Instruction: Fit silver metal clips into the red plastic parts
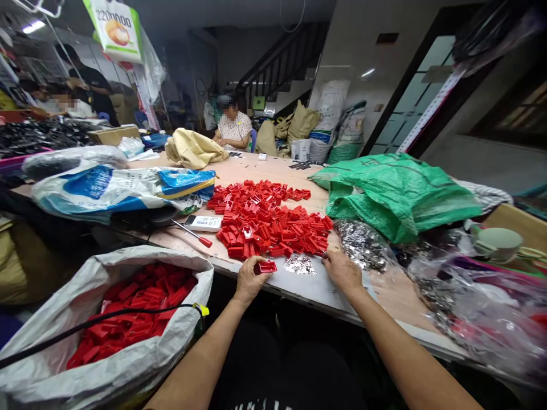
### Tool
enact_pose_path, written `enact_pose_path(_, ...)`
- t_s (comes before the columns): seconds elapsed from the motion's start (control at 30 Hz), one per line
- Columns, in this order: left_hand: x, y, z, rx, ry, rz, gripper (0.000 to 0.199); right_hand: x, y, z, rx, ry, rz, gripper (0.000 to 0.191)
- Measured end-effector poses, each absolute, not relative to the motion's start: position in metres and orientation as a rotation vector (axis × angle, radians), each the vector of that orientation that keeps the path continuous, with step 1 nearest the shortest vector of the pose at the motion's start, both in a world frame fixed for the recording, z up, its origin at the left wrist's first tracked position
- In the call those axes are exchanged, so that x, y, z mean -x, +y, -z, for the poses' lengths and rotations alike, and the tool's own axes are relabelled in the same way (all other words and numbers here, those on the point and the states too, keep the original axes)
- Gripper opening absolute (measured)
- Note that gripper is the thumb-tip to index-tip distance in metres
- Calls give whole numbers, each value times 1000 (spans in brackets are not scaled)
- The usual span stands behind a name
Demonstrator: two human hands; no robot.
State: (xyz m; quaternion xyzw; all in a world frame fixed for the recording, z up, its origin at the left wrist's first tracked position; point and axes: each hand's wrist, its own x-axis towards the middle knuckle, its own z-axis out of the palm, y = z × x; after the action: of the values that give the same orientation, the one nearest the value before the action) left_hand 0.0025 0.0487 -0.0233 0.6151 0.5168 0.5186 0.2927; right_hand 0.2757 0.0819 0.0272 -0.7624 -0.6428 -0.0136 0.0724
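Note:
My left hand [248, 280] is closed on a red plastic part [266, 266], a small open-sided housing, held just above the table's front edge. A small pile of flat shiny metal pieces [299, 264] lies to the right of that part. On the other side of the metal pieces, my right hand [343, 272] rests low over the table with thumb and forefinger pressed together. What they pinch, if anything, is too small to make out. Behind both hands spreads a large heap of similar red parts [273, 225].
Left of me stands a white woven sack [188, 270] filled with red parts. A red-handled screwdriver [200, 239] lies beside a white box [204, 223]. To the right are a green woven sack [397, 191], bagged metal pieces [363, 245] and a cup [498, 244]. A person [235, 128] sits across the table.

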Motion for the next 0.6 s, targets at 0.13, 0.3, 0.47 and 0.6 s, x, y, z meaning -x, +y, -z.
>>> enact_pose_path(0.13, -3, 48, 19, -1632, 1317, -1410, 28, -279, 83, -28, 2205, -1991, 39, 17)
enact_pose_path(0.3, -15, 38, 16, -1563, 1217, -1446, 38, -288, 82, -26, 2080, -2032, 48, 9)
enact_pose_path(0.47, -34, 20, 4, -1538, 1141, -1463, 28, -300, 74, -20, 1951, -2015, 19, 12)
enact_pose_path(0.6, -48, 11, -9, -1577, 1116, -1522, 23, -306, 64, -16, 1886, -1918, -52, 15)
